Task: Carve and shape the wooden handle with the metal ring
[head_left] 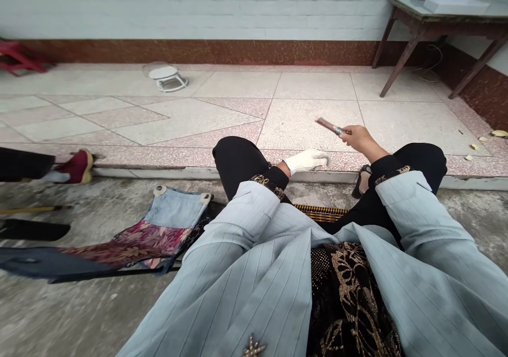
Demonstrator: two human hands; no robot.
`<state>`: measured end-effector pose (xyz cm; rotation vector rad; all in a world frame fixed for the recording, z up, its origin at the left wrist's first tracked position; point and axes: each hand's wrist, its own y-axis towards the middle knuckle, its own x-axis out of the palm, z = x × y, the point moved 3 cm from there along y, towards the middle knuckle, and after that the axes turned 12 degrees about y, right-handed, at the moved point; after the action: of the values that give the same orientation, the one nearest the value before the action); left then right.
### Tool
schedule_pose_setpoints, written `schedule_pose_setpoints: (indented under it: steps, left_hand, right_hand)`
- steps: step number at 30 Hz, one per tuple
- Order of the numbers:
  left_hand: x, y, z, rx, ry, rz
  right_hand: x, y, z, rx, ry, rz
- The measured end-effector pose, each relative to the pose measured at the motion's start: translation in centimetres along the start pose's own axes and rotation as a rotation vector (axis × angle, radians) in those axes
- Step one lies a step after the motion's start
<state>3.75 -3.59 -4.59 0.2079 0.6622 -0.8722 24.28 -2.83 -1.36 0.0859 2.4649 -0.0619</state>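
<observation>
My left hand wears a white knitted glove and lies near the edge of the tiled step, between my knees. Its fingers are pressed together and bent at the tips; anything inside them is hidden. Bare and raised over the tiles, my right hand grips a short brown stick-like tool by its dark and silvery end. The tool points up and left, slightly blurred, and its exact kind does not show. Below my hands, part of a yellow-and-black woven thing shows between my legs.
The tiled step runs along the wall. A small white stool stands on it, and a wooden table is at the right. On my left are a fabric folding chair and another person's red shoe.
</observation>
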Motion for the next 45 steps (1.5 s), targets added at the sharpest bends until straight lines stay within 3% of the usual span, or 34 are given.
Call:
schedule_pose_setpoints:
  steps: [2,4,6,8,10,12,15,18,22,25,28,30,32,35,37,38,41,43,45]
  left_hand:
    - [-0.4,0.0,0.1,0.015,0.033,-0.012]
    - [-0.9,0.0,0.2,0.010,0.073,-0.010]
    - [-1.4,0.0,0.1,-0.001,0.106,0.019]
    - [-1.7,0.1,-0.1,-0.006,0.119,0.043]
    - [-1.9,0.3,-0.3,-0.003,0.107,0.072]
    - [-1.9,0.6,-0.6,0.024,0.087,0.098]
    - [-1.8,0.9,-1.2,0.002,0.106,0.133]
    - [-1.7,1.0,-1.3,0.013,0.172,0.147]
    - [-1.1,0.5,-0.6,0.063,0.157,0.094]
    - [-0.5,0.0,0.0,0.026,0.098,0.031]
    - [-0.2,-0.1,0.3,0.011,0.085,0.028]
    - [-0.4,-0.1,0.2,-0.007,0.075,0.055]
    - [-0.7,0.0,0.0,-0.021,0.069,0.063]
    - [-1.1,0.0,0.0,-0.022,0.047,0.012]
    - [-1.3,-0.1,0.1,-0.019,-0.004,0.000]
    - [-1.4,-0.1,0.2,-0.009,-0.045,0.008]
    - [-1.4,0.0,0.4,0.059,-0.203,0.036]
    - [-1.1,0.2,0.4,0.097,-0.264,0.004]
    - [-0.6,0.3,0.3,0.102,-0.264,-0.065]
  right_hand:
    - [0.5,-0.3,-0.1,-0.049,-0.330,-0.090]
    - [1.2,-0.9,0.1,-0.039,-0.486,-0.323]
    - [1.7,-1.8,0.6,0.037,-0.415,-0.664]
    - [1.8,-2.8,0.6,0.094,-0.204,-0.977]
    - [1.4,-3.4,0.1,0.061,0.016,-1.114]
    - [0.5,-3.5,-0.9,-0.040,0.181,-1.063]
    - [-0.8,-3.6,-2.4,-0.152,0.350,-0.832]
    - [-1.3,-3.6,-3.2,-0.141,0.432,-0.637]
    - [-0.8,-2.4,-2.3,-0.062,0.470,-0.427]
    - [-0.3,-1.2,-0.9,0.021,0.373,-0.245]
    - [0.3,-0.5,0.0,0.017,0.027,-0.128]
    - [0.9,-0.5,0.2,-0.029,-0.218,-0.187]
    - [1.6,-1.0,0.5,-0.010,-0.325,-0.425]
    - [2.1,-2.8,0.5,0.105,-0.175,-0.937]
    - [1.3,-3.9,-0.5,0.073,0.047,-1.101]
    - [0.7,-4.1,-1.1,0.011,0.168,-1.057]
    - [-1.6,-3.4,-2.5,-0.129,0.535,-0.570]
    - [-2.4,-2.7,-2.5,-0.122,0.652,-0.272]
    - [-2.2,-1.9,-1.8,-0.059,0.620,-0.108]
